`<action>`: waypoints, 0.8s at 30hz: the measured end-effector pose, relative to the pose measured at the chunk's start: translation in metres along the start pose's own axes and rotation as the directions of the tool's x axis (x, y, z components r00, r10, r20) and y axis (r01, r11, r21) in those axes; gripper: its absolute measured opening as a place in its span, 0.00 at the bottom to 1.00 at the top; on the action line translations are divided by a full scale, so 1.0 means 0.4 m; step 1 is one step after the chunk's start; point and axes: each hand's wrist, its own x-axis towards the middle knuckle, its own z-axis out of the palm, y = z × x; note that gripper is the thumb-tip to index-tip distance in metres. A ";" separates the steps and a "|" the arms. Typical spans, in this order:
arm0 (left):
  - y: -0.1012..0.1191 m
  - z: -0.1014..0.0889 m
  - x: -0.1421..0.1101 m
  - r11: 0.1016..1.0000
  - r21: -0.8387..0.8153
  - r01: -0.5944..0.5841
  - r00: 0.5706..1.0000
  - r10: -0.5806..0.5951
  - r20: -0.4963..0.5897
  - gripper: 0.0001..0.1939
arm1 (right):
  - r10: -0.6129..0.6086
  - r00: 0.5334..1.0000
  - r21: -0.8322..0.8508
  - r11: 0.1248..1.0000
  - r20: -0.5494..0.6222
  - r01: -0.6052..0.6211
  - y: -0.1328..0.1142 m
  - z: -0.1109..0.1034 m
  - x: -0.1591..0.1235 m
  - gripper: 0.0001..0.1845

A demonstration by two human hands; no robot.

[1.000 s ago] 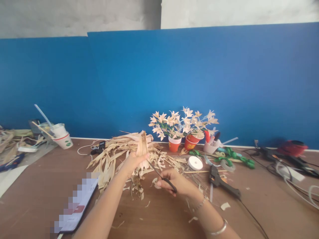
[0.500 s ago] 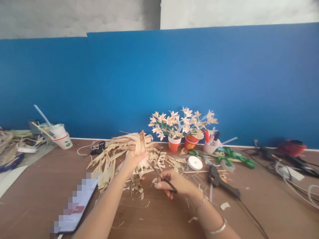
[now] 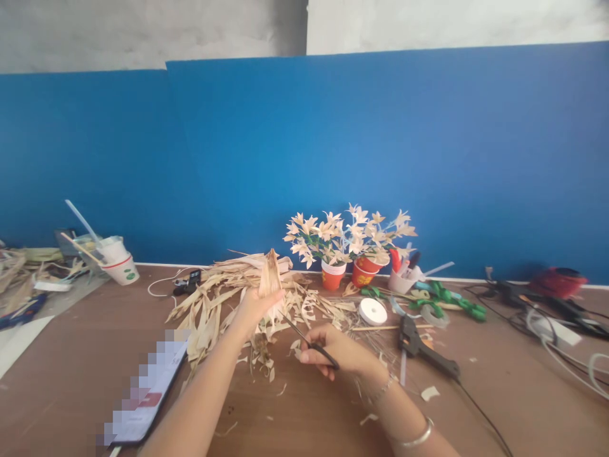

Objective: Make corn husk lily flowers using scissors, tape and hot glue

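A pale dried corn husk (image 3: 271,277) stands upright in my left hand (image 3: 257,304), with the thumb pressed across its front. My right hand (image 3: 328,348) grips the dark handles of a pair of scissors (image 3: 321,353). The blades point up and left, their tips close to the lower part of the husk; I cannot tell whether they touch it. Behind and around my left hand spreads a heap of dried husks (image 3: 204,317). Small cut scraps (image 3: 266,365) lie on the table below it.
Pale husk flowers (image 3: 328,231) stand in red paper cups (image 3: 333,277) at the back. A white spool (image 3: 372,311) and a black glue gun (image 3: 423,349) with a cord lie right. A phone (image 3: 150,400) rests left, a white cup (image 3: 121,266) behind it.
Both hands stay almost where they were. The scissor blades look slightly more closed, and their position by the husk has barely shifted.
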 end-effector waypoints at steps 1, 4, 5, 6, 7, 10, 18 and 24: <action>0.001 0.000 -0.001 0.999 0.031 -0.006 1.000 0.006 -0.009 0.18 | 0.000 1.000 -0.002 1.000 -0.005 0.000 0.001 0.000 0.000 0.23; 0.006 0.001 -0.004 0.996 0.094 -0.003 1.000 0.005 -0.021 0.20 | -0.006 1.000 -0.016 1.000 -0.013 0.006 0.000 0.000 0.000 0.23; 0.008 0.001 -0.005 0.995 0.103 -0.002 1.000 0.005 -0.026 0.20 | -0.009 1.000 -0.021 1.000 -0.014 0.009 -0.001 0.001 0.000 0.23; 0.010 0.002 -0.006 0.994 0.111 -0.003 0.999 0.007 -0.031 0.20 | -0.011 1.000 -0.025 1.000 -0.015 0.011 -0.002 0.001 -0.001 0.23; 0.011 0.003 -0.007 0.993 0.117 -0.002 0.999 0.006 -0.035 0.20 | -0.012 1.000 -0.028 1.000 -0.014 0.012 -0.003 0.002 -0.001 0.23; 0.014 0.004 -0.009 0.992 0.127 0.009 0.999 -0.004 -0.037 0.20 | -0.019 1.000 -0.037 0.999 -0.016 0.018 -0.006 0.003 -0.003 0.23; 0.021 0.010 -0.014 1.000 0.027 0.005 0.999 -0.004 -0.048 0.20 | -0.045 0.998 -0.035 0.998 -0.041 0.043 -0.005 0.004 -0.002 0.23; 0.027 0.023 -0.021 1.000 0.028 0.002 0.993 0.001 -0.118 0.19 | -0.048 0.997 -0.030 0.998 -0.068 0.046 0.002 0.005 0.003 0.22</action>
